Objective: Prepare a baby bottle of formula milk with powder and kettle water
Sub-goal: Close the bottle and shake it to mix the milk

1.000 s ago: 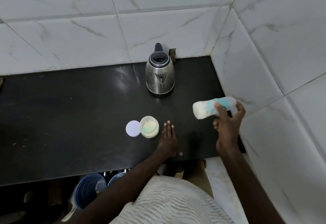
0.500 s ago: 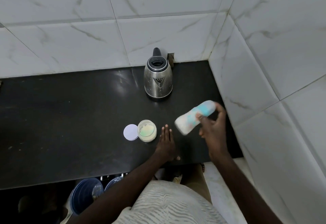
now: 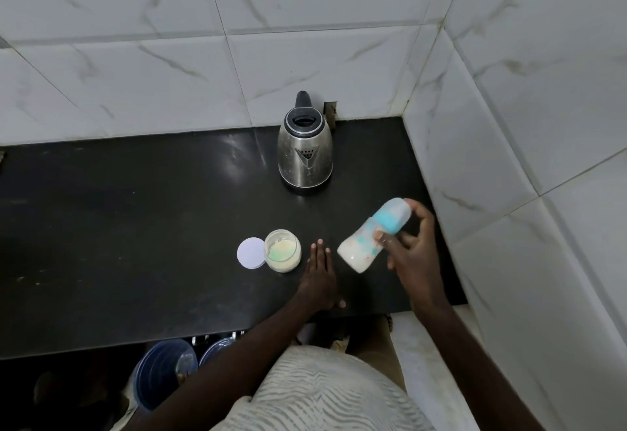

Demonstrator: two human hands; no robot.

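Black counter [image 3: 135,227] under marbled tiles [image 3: 305,57]. Right hand [image 3: 414,254] gripping a tilted, capped bottle [image 3: 359,247] of milk. Left hand [image 3: 319,278] flat, fingers straight, beside open powder jar [image 3: 282,250]; kettle [image 3: 304,155] behind.

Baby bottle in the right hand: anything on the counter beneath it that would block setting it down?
Nothing visible does. The counter below the baby bottle, gripped tilted by the right hand, looks bare. The left hand lies flat just left of that spot, the powder jar beyond it, the kettle farther back.
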